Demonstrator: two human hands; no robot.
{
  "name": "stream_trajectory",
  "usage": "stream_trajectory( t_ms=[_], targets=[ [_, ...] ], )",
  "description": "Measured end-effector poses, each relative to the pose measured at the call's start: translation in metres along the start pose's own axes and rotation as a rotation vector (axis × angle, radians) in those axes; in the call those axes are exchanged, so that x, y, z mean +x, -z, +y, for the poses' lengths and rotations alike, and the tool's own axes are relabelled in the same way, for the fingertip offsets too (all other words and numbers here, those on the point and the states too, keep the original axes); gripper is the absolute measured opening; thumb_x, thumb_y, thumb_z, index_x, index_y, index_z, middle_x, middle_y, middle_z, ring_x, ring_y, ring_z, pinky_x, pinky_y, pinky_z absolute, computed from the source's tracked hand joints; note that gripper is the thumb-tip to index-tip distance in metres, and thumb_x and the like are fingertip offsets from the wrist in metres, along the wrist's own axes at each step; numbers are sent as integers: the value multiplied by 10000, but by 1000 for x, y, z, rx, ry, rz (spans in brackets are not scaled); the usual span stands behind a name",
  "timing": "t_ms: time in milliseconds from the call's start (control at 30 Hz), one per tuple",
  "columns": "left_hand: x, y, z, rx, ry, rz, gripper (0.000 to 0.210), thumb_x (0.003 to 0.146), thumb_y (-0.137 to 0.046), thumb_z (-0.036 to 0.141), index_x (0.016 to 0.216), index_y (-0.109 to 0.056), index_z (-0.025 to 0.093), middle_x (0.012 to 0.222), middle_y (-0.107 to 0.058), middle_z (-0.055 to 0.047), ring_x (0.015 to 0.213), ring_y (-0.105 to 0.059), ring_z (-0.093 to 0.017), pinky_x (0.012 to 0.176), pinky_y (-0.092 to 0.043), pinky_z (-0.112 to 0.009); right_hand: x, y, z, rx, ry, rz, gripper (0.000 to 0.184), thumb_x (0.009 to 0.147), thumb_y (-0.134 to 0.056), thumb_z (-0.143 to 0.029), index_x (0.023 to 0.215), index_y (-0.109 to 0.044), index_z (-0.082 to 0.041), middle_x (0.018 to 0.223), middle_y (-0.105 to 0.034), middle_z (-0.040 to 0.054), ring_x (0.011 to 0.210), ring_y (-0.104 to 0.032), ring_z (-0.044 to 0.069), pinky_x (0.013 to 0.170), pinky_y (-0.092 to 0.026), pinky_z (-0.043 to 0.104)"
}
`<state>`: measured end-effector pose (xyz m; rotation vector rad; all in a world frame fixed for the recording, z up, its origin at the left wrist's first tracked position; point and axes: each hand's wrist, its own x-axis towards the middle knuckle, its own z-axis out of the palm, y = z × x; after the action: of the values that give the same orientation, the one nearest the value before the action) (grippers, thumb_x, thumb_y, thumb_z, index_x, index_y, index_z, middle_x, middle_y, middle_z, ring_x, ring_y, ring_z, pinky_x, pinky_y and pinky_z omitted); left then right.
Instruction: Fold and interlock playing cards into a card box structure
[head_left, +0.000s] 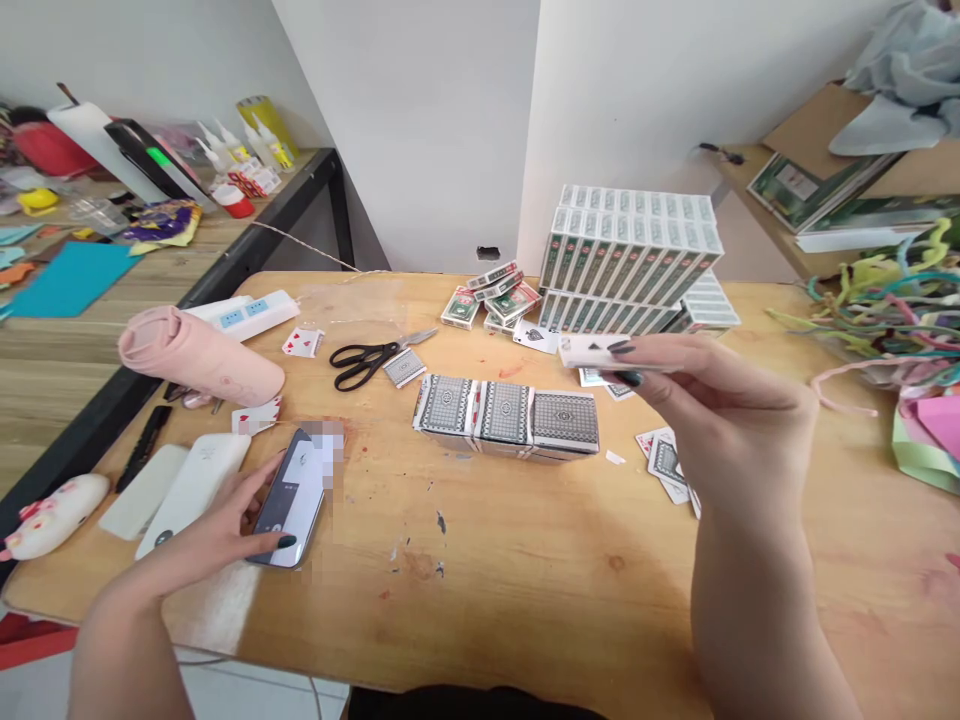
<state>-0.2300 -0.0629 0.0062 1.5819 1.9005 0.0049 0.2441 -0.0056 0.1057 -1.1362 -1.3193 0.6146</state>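
My right hand is raised over the right of the table, pinching a playing card between thumb and fingers. The card is tilted almost edge-on, and a black suit mark shows on it. My left hand grips a phone at the table's left, thumb across its lower end and fingers along its left side. The phone's screen is lit and partly blurred out. Between my hands sits a long block of patterned playing cards, made of three sections with white bands at the joints.
Boxed card decks are stacked at the back right, with loose boxes beside them. Black scissors lie left of centre. A pink roll, a power strip and a white power bank occupy the left. Loose cards lie at right.
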Motion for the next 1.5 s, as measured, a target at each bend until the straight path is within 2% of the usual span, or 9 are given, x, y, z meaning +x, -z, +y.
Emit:
stream_trajectory(
  t_ms=[133, 267, 467, 633, 833, 1100, 1233, 1367, 1500],
  targets=[
    [1, 0, 6, -1, 28, -73, 1015, 688, -575, 646, 1489, -167, 175, 1102, -517, -87, 881, -532, -240, 841, -461, -373, -1, 0, -1, -90, 25, 16, 268, 826, -571, -81, 875, -726, -293, 972, -710, -15, 1011, -644, 204, 836, -548, 367],
    [7, -2, 24, -195, 125, 73, 830, 754, -459, 634, 1416, -341, 146, 1082, -554, -92, 949, -539, -261, 817, -469, -367, -3, -1, 2, -130, 24, 50, 359, 826, -494, -31, 907, -725, -293, 973, -716, -16, 1022, -644, 193, 840, -551, 346],
    [21, -4, 41, -301, 200, 235, 689, 763, -489, 569, 1309, -474, 149, 1191, -557, -112, 1027, -538, -263, 855, -445, -355, -3, 0, -1, -91, -6, 31, 369, 808, -497, -18, 883, -733, -291, 964, -720, -19, 1028, -641, 190, 819, -550, 323],
    [23, 6, 44, -203, 77, 74, 934, 622, -657, 592, 1399, -350, 174, 992, -538, -52, 875, -530, -230, 792, -468, -358, -1, 2, -9, -50, -68, -52, 233, 837, -564, -109, 841, -738, -266, 923, -728, 7, 970, -655, 197, 762, -552, 317],
    [25, 18, 37, -91, 30, -55, 957, 657, -660, 589, 1443, -260, 218, 949, -485, -24, 894, -518, -228, 836, -457, -365, -1, 1, -4, -55, -82, -66, 128, 854, -615, -244, 837, -738, -272, 901, -724, 14, 888, -663, 189, 642, -546, 287],
    [34, 19, 30, -89, -5, -51, 961, 646, -672, 536, 1449, -269, 193, 891, -484, -4, 828, -516, -212, 771, -447, -326, -2, -1, 1, 38, -91, -88, 145, 776, -681, -152, 885, -711, -244, 942, -705, 18, 883, -670, 174, 752, -599, 315],
    [41, 18, 30, -153, -6, 14, 796, 718, -592, 534, 1388, -376, 164, 842, -454, 3, 768, -480, -181, 724, -417, -302, -2, -1, 1, 36, -94, -110, 166, 773, -675, -136, 906, -685, -234, 952, -670, 25, 820, -655, 152, 700, -596, 293],
    [44, 17, 34, -209, 14, 29, 800, 694, -587, 538, 1350, -418, 112, 837, -464, -7, 762, -476, -181, 710, -401, -301, -1, -1, 2, 49, -95, -109, 143, 763, -679, -139, 869, -633, -224, 877, -614, 12, 755, -632, 136, 667, -591, 284],
    [44, 17, 34, -238, 20, 23, 801, 692, -588, 523, 1355, -409, 113, 858, -472, -10, 791, -479, -184, 735, -400, -303, 2, -2, 4, 133, -61, -34, 302, 703, -706, -79, 906, -568, -256, 827, -485, -25, 688, -587, 99, 639, -577, 241]
  ],
)
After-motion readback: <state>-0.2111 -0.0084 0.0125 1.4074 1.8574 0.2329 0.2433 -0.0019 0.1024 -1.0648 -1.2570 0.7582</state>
